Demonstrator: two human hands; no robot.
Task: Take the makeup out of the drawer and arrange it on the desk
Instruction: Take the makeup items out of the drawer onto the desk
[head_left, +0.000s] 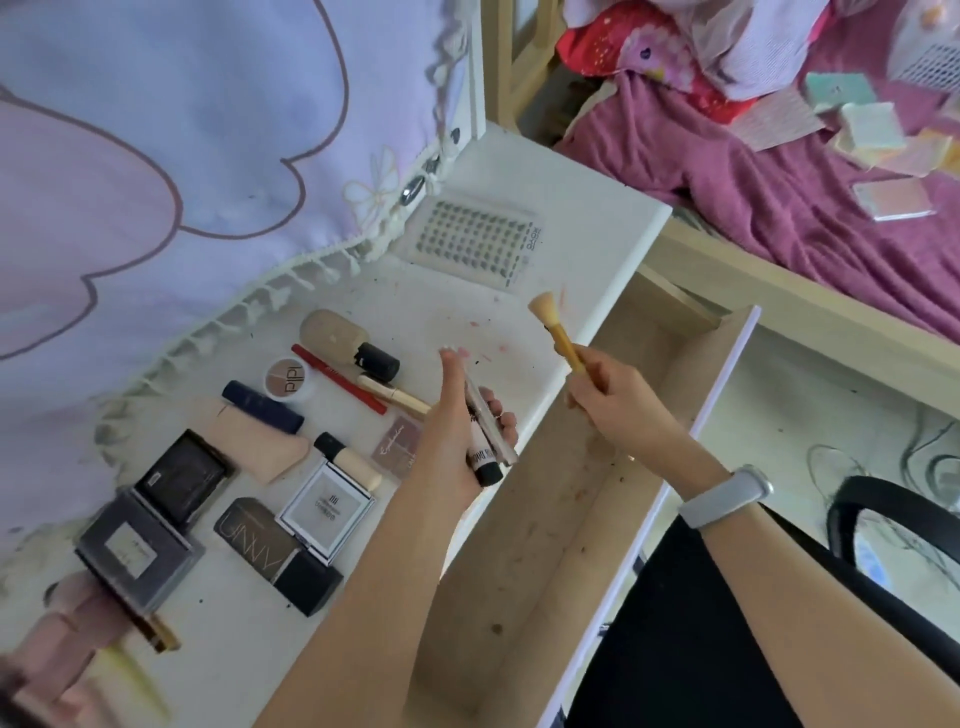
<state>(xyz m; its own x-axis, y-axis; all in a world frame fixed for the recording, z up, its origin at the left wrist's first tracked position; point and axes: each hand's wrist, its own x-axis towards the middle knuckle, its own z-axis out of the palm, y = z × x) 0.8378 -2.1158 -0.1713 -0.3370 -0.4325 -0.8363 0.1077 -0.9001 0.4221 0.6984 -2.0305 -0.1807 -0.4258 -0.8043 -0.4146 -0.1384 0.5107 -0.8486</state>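
Both forearms are bare, with no sleeves reaching into view. A pale grey wristband (724, 496) with a smooth, rounded strap circles the right wrist, right of the frame's centre. Black clothing (691, 639) covers the lap in the lower right. No rings show on the visible fingers of either hand.

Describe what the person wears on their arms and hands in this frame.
Both forearms are bare, with no sleeves in view. The right wrist carries a pale grey band, smooth, like a fitness tracker strap. The left hand and right hand wear no gloves, and no rings can be made out. The left wrist shows no band or watch.
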